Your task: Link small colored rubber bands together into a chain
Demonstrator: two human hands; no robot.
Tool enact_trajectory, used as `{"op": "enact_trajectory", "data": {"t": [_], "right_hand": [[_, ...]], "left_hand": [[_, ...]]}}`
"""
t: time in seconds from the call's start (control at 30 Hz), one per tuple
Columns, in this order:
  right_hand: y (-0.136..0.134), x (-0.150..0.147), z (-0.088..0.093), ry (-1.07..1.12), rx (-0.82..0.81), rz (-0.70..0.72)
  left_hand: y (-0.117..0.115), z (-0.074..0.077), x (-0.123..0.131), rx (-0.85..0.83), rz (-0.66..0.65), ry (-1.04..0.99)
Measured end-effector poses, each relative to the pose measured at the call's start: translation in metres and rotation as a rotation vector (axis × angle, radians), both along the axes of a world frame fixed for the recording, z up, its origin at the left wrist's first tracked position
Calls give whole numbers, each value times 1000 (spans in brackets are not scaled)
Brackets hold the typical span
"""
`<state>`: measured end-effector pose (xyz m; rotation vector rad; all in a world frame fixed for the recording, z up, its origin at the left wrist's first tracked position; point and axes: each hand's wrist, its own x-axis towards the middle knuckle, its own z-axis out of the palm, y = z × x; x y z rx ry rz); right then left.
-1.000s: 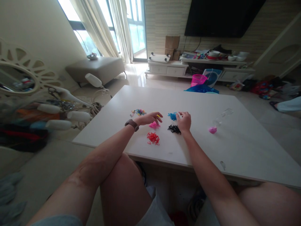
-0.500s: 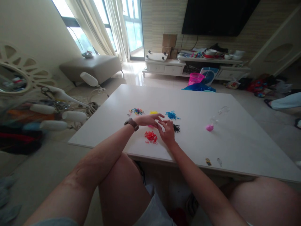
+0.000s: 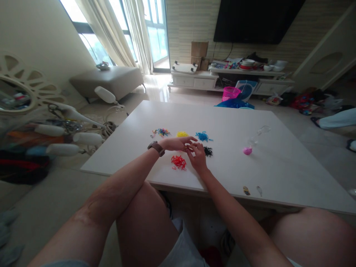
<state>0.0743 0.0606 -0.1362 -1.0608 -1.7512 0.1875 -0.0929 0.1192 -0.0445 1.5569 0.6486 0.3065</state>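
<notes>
My left hand (image 3: pixel 179 142), a dark watch on its wrist, reaches across the white table (image 3: pixel 230 126) to meet my right hand (image 3: pixel 198 155). Their fingertips come together, thumb and finger closed; whatever they pinch is too small to make out. Around them lie heaps of small loops like rubber bands: a red heap (image 3: pixel 178 162) in front, a black heap (image 3: pixel 208 151) beside my right hand, a blue heap (image 3: pixel 203 136) and a yellow heap (image 3: pixel 182 134) behind. A mixed-colour heap (image 3: pixel 162 132) sits farther left. My left hand covers part of the table.
On the right of the tabletop are a pink object (image 3: pixel 247 150) with a clear part behind it, a small yellow figure (image 3: pixel 246 190) and a small clear piece (image 3: pixel 259 191). A lamp with white shades (image 3: pixel 87 138) stands left. Another person's leg (image 3: pixel 338 118) shows at far right.
My left hand has shifted slightly right and down, closer over my right fingertips. More of the yellow heap shows, while the pink loops under the left hand are now mostly covered.
</notes>
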Motion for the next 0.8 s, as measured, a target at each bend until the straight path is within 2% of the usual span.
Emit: {"op": "enact_trajectory", "data": {"t": [0.33, 0.8], "right_hand": [[0, 0, 1, 45, 1, 10], [-1, 0, 3, 97, -12, 26]], "left_hand": [[-2, -2, 0, -67, 1, -24], [-5, 5, 2, 52, -12, 36]]}}
